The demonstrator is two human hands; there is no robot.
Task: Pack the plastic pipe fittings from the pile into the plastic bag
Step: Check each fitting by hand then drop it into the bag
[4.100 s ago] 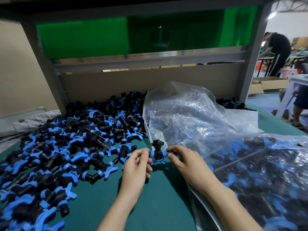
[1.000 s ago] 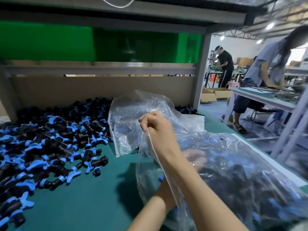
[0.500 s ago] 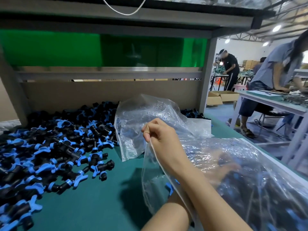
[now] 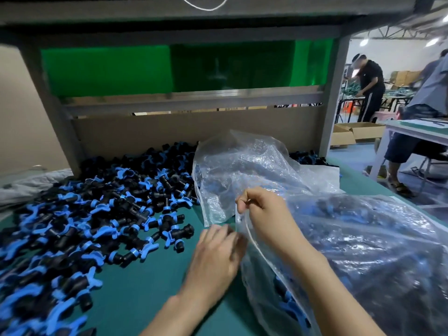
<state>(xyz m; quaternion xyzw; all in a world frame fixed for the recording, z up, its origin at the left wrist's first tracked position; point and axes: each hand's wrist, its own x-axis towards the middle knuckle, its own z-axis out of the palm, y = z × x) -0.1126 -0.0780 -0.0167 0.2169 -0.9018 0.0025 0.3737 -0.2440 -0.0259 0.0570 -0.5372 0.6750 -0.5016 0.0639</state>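
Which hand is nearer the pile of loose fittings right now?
Left. The left hand is just right of the pile; the right hand is farther right, pinching the bag by its rim.

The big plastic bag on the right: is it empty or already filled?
Filled at least partly: black and blue fittings show through the clear plastic bag, whose rim the right hand pinches up.
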